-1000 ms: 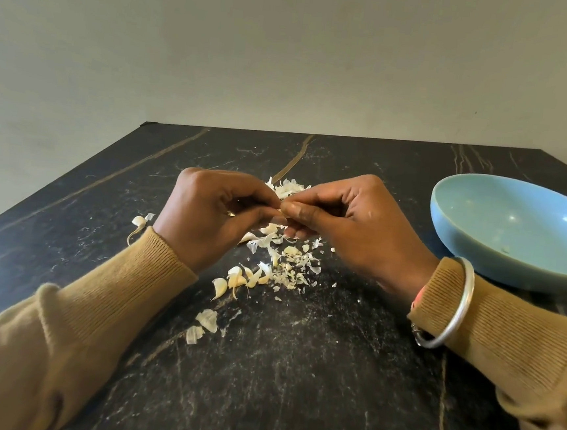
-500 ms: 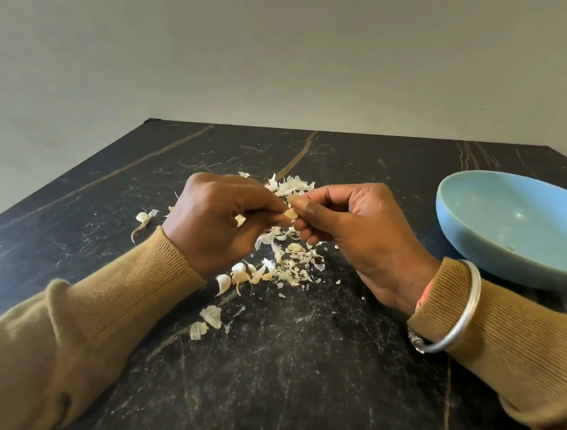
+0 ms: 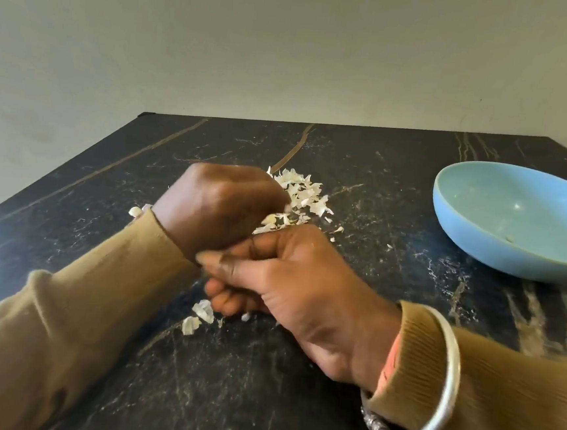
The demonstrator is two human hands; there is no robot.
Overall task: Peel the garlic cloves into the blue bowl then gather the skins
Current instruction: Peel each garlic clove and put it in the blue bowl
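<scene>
My left hand (image 3: 217, 209) is curled into a fist over the middle of the black table. A pale garlic clove (image 3: 270, 219) shows at its fingertips. My right hand (image 3: 289, 284) lies nearer to me, blurred, its thumb stretched out over its curled fingers. It covers the near scatter of garlic pieces, and what it holds, if anything, is hidden. A heap of white garlic skins (image 3: 303, 192) lies just beyond my left hand. Two loose skin pieces (image 3: 197, 317) lie under my right fingers. The blue bowl (image 3: 478, 245) stands at the right, with only a small scrap inside.
The black marble table (image 3: 259, 401) ends at a pale wall behind. One stray garlic piece (image 3: 135, 211) lies by my left cuff. A silver bangle (image 3: 445, 383) sits on my right wrist.
My right hand has left the clove that both hands pinched and has moved toward me, down over the near garlic pieces. My left hand stays curled in about the same spot.
</scene>
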